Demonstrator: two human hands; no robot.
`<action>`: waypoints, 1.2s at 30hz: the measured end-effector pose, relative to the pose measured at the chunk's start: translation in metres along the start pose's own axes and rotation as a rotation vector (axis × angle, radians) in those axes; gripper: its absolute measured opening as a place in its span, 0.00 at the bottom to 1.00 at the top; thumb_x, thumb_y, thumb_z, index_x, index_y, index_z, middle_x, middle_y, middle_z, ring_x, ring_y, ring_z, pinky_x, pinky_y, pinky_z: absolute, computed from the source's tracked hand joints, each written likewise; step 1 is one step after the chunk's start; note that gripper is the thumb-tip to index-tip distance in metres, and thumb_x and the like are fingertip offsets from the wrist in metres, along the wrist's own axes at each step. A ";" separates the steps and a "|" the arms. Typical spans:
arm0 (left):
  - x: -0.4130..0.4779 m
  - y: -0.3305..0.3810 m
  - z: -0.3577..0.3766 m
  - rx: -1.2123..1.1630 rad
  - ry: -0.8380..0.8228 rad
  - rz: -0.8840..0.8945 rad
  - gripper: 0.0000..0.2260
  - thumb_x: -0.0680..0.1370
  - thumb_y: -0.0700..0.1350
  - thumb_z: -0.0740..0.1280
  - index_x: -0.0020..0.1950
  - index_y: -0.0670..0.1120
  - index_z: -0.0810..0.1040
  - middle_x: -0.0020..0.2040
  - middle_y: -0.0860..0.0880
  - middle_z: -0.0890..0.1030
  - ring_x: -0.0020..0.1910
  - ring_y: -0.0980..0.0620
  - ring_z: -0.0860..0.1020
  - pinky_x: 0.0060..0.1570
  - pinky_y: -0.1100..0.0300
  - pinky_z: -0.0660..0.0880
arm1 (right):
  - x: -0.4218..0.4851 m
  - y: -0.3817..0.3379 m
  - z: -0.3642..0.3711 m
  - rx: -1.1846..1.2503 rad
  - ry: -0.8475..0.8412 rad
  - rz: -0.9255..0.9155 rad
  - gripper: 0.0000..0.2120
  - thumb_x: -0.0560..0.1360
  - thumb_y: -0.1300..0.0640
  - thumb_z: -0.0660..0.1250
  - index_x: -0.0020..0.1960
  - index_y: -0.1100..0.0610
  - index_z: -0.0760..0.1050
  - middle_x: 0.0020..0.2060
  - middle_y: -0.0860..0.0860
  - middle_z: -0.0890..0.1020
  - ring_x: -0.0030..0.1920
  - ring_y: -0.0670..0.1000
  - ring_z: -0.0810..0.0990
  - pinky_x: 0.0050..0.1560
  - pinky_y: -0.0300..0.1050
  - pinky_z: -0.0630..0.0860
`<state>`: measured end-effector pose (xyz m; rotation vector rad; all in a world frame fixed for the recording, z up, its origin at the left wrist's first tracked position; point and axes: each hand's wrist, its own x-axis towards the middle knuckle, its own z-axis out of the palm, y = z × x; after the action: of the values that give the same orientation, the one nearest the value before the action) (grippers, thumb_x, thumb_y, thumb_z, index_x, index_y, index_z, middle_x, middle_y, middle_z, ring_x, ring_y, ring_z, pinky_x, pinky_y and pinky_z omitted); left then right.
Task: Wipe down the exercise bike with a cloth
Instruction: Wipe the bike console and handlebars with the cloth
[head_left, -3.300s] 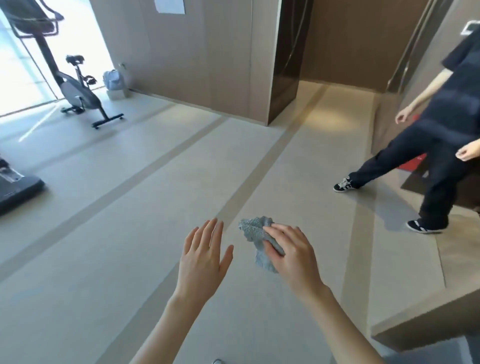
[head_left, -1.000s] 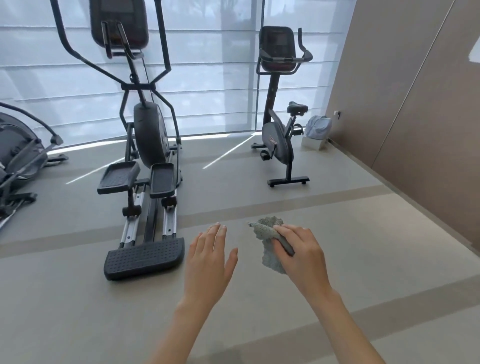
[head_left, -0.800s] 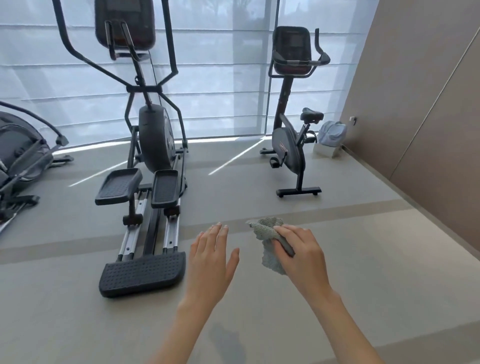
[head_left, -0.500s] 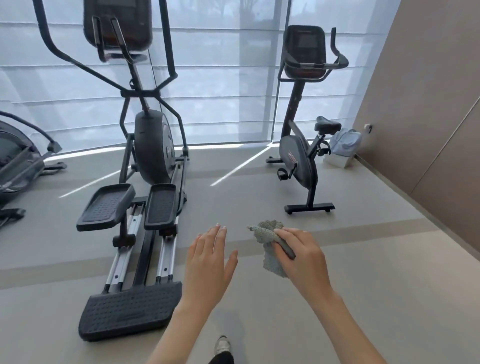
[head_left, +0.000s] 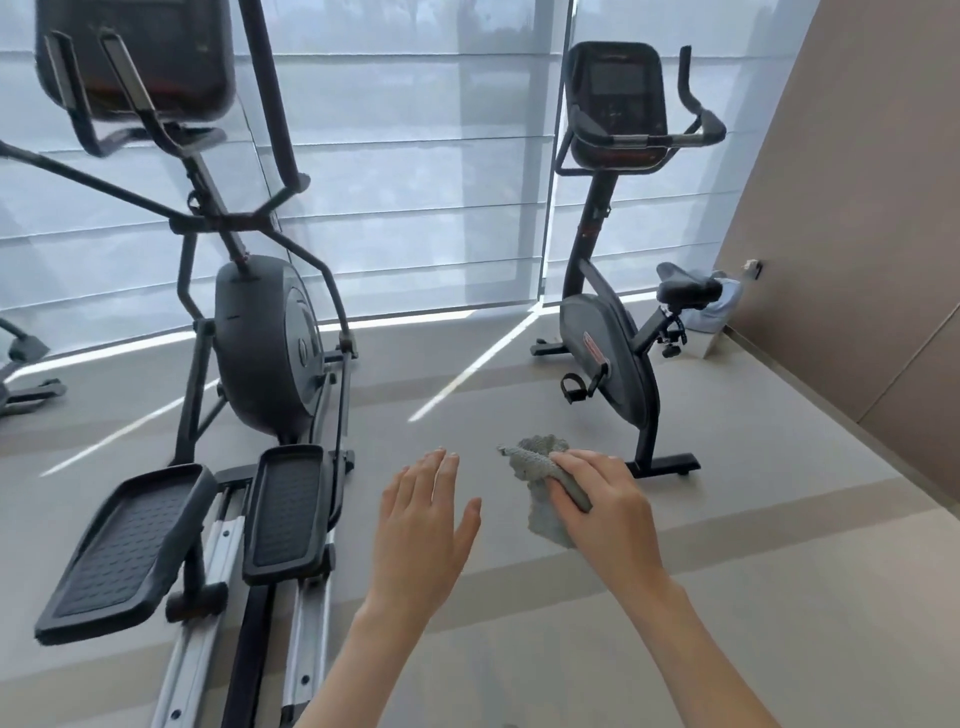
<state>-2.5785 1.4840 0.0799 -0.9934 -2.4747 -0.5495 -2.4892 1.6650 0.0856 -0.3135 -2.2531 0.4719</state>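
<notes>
Meanwhile, the right hand (head_left: 605, 506) pinched a soft, light grey cloth (head_left: 540, 486) at lower centre, left hand (head_left: 421, 525) spread empty, the untouched exercise bike (head_left: 610, 338) standing upper right.

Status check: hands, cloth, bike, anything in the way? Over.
Right hand grips the cloth; left hand open, empty. Exercise bike ahead right, not yet touched. Elliptical stands left, off the line to the bike.

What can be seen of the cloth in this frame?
The cloth is small, grey, with a nubby, towel-like texture. It is crumpled into a loose wad, held in the air, part bunched above the fingers and part hanging below. Only the right hand touches it, gripping it.
</notes>
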 end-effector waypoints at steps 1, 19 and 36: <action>0.019 -0.008 0.012 -0.001 0.000 -0.003 0.23 0.78 0.53 0.56 0.64 0.40 0.75 0.62 0.43 0.78 0.61 0.44 0.77 0.62 0.47 0.72 | 0.017 0.010 0.015 0.002 -0.005 -0.002 0.13 0.68 0.58 0.75 0.52 0.57 0.81 0.47 0.50 0.83 0.45 0.53 0.79 0.44 0.49 0.79; 0.429 -0.126 0.217 0.027 0.092 -0.045 0.22 0.78 0.53 0.57 0.64 0.40 0.76 0.61 0.43 0.78 0.59 0.43 0.78 0.61 0.48 0.72 | 0.395 0.190 0.248 0.087 0.030 -0.070 0.12 0.67 0.61 0.76 0.50 0.61 0.82 0.45 0.53 0.83 0.45 0.57 0.81 0.45 0.56 0.79; 0.824 -0.263 0.407 -0.018 0.097 0.077 0.22 0.77 0.52 0.58 0.62 0.38 0.77 0.60 0.41 0.79 0.57 0.42 0.78 0.59 0.47 0.74 | 0.722 0.348 0.485 0.030 0.095 -0.003 0.13 0.68 0.59 0.75 0.51 0.60 0.81 0.46 0.52 0.83 0.46 0.56 0.80 0.47 0.52 0.79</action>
<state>-3.4031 1.9669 0.1073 -1.0387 -2.3401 -0.5821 -3.3010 2.1311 0.1158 -0.3107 -2.1518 0.4795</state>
